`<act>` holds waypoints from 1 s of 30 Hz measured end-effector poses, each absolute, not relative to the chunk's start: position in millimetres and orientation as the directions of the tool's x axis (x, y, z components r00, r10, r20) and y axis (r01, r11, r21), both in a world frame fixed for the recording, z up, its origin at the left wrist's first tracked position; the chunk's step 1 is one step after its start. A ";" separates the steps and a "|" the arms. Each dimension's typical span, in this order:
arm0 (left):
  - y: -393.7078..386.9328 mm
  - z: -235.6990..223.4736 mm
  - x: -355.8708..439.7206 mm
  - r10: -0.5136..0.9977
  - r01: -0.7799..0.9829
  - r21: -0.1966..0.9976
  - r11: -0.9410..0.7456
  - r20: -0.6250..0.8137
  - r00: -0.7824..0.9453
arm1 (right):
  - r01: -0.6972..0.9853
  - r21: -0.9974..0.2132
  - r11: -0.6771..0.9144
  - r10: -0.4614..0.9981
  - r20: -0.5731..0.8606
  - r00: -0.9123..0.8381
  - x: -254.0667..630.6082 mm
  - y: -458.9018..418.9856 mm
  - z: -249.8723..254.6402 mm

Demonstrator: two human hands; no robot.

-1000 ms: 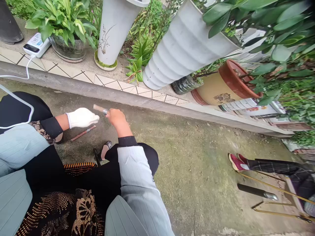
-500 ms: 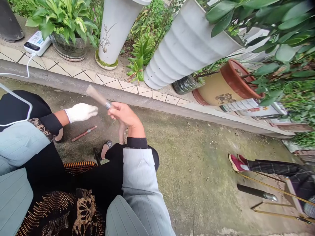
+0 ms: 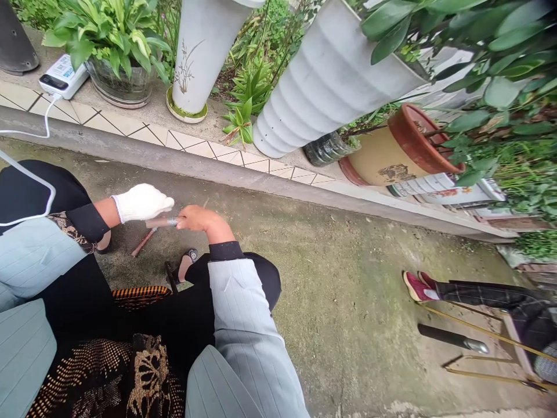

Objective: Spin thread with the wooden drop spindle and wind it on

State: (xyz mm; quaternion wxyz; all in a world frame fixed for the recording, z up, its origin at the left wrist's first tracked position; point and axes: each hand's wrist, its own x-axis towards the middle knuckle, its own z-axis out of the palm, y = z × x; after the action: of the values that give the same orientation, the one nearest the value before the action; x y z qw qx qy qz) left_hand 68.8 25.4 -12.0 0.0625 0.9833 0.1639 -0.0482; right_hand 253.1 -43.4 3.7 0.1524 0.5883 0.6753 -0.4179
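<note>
left hand [image 3: 142, 203]: gloved, closed | right hand [image 3: 201, 219]: bare, fingers [image 3: 183, 216] curled

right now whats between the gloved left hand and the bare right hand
In the head view, a short brown rod with a metal band, gripped in the bare right hand, reaches across the gap to just under the white gloved left hand.

The left hand [image 3: 141, 204] wears a white knit glove [image 3: 150, 200], the stick [image 3: 159, 223] in the right hand [image 3: 201, 219] is brown with a silver band, and the sleeves [image 3: 243, 313] are pale blue pinstripe.
</note>
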 end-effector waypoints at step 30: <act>31.3 -7.0 63.6 0.268 0.270 0.039 -0.962 -0.057 0.962 | 0.909 -0.417 -0.001 0.495 -0.790 -0.362 244.9 -46.2 4.2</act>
State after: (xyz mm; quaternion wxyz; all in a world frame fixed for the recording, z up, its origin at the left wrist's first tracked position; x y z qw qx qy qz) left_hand 63.6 31.3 -7.0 0.0231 0.9901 0.1360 -0.0257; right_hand 244.9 -46.2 4.2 0.2165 0.5215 0.6728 -0.4780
